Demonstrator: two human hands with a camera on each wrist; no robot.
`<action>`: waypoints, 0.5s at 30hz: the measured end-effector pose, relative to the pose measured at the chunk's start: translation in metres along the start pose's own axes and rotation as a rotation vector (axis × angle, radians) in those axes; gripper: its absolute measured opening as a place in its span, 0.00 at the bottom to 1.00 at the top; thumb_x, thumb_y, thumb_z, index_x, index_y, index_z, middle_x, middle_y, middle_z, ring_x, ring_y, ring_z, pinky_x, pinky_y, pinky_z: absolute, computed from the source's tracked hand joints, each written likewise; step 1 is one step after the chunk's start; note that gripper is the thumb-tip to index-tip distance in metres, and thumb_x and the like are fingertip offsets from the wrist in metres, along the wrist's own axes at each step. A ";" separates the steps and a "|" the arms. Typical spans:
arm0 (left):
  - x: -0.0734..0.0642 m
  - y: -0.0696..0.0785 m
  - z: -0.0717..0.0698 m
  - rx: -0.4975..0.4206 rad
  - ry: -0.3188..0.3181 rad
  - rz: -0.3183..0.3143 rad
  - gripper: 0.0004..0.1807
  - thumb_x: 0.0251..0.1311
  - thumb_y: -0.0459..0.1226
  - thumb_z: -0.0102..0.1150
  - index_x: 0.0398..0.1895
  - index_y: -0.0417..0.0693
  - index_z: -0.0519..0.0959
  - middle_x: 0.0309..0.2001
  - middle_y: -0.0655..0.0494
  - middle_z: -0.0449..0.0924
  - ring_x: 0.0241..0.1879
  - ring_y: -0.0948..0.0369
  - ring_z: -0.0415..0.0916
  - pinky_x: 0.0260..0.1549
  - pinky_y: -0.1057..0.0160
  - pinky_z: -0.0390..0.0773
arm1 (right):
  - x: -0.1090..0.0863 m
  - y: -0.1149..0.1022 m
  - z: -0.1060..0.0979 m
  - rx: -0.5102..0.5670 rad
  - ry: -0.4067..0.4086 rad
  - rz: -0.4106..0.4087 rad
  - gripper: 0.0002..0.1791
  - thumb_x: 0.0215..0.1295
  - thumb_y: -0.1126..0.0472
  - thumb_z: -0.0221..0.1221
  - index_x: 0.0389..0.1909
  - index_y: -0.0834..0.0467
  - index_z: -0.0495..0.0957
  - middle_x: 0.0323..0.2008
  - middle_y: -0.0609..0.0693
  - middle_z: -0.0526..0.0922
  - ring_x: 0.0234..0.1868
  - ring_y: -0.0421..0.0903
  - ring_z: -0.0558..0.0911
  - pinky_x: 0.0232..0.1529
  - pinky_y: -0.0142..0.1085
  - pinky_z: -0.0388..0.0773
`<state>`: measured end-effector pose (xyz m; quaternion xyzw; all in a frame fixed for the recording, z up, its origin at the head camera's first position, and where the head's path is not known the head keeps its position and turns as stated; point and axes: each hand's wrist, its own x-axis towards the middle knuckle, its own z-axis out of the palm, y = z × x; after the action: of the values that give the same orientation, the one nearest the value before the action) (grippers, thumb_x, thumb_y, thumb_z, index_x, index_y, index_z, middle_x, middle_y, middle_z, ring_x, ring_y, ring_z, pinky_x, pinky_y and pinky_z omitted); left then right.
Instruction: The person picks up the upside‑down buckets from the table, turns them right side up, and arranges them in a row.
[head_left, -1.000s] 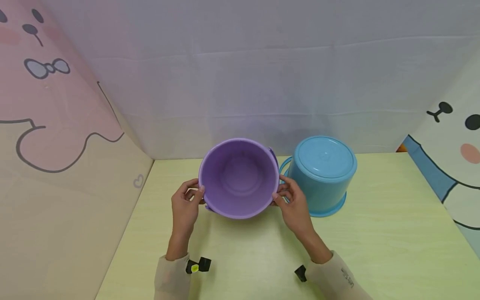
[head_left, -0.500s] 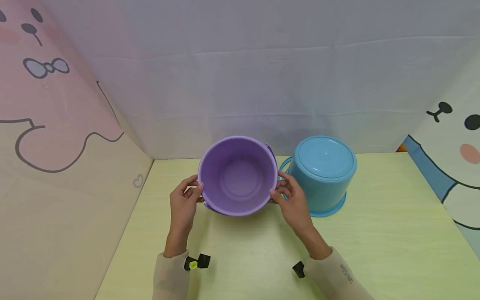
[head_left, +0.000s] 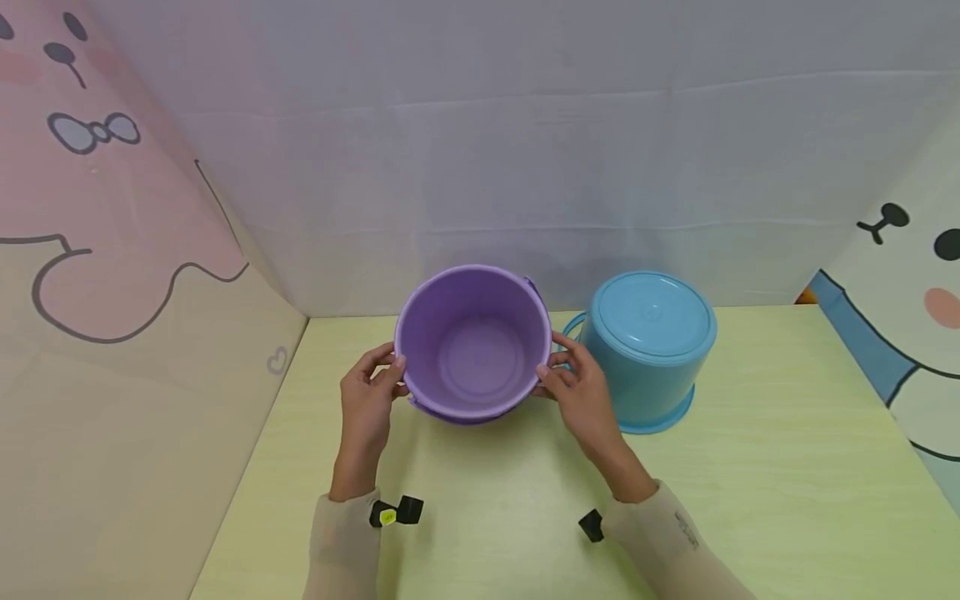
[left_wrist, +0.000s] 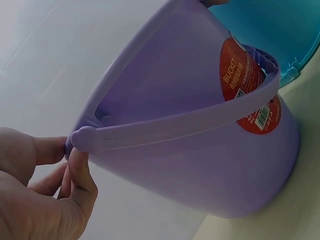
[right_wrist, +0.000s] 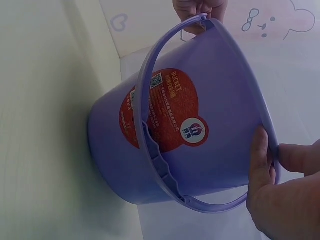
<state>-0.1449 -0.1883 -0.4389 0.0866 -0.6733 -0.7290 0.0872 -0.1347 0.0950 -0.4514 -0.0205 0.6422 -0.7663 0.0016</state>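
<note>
A purple bucket, its open mouth facing up toward the head camera, is held between both hands. My left hand pinches the rim on its left side, by the handle joint seen in the left wrist view. On the opposite side, my right hand pinches the rim between thumb and fingers. In the right wrist view the bucket's handle hangs across its side, over a red label. The bucket's inside holds nothing that I can see. Whether its base touches the table is hard to tell.
A blue bucket stands upside down just right of my right hand, its handle toward the purple one. The pale table meets a white cloth wall behind. Printed cartoon panels flank both sides.
The purple bucket has shifted slightly away from me and a little left, both hands moving along with it. The grip looks the same, and the blue bucket stays put.
</note>
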 end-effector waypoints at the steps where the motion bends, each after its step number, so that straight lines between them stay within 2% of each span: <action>1: 0.001 0.000 0.001 -0.011 0.005 -0.005 0.17 0.73 0.26 0.60 0.62 0.27 0.77 0.41 0.55 0.76 0.30 0.69 0.79 0.31 0.73 0.83 | 0.001 0.000 0.001 0.010 0.001 0.003 0.32 0.76 0.75 0.57 0.77 0.62 0.64 0.46 0.56 0.76 0.40 0.41 0.85 0.46 0.38 0.89; 7: 0.008 0.000 0.003 -0.071 0.032 -0.025 0.17 0.73 0.25 0.59 0.62 0.27 0.77 0.41 0.54 0.74 0.29 0.69 0.78 0.29 0.73 0.81 | 0.009 -0.001 0.004 0.051 0.008 0.015 0.30 0.76 0.75 0.56 0.76 0.64 0.65 0.45 0.54 0.77 0.37 0.40 0.84 0.45 0.36 0.89; 15: 0.012 0.002 0.006 -0.119 0.030 -0.056 0.18 0.74 0.25 0.58 0.63 0.26 0.76 0.41 0.54 0.73 0.29 0.68 0.77 0.29 0.74 0.80 | 0.016 -0.004 0.007 0.082 0.035 0.020 0.28 0.77 0.76 0.55 0.75 0.65 0.66 0.44 0.55 0.77 0.36 0.40 0.84 0.42 0.32 0.87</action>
<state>-0.1584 -0.1858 -0.4366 0.1111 -0.6248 -0.7685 0.0816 -0.1500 0.0879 -0.4459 -0.0008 0.6104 -0.7921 -0.0011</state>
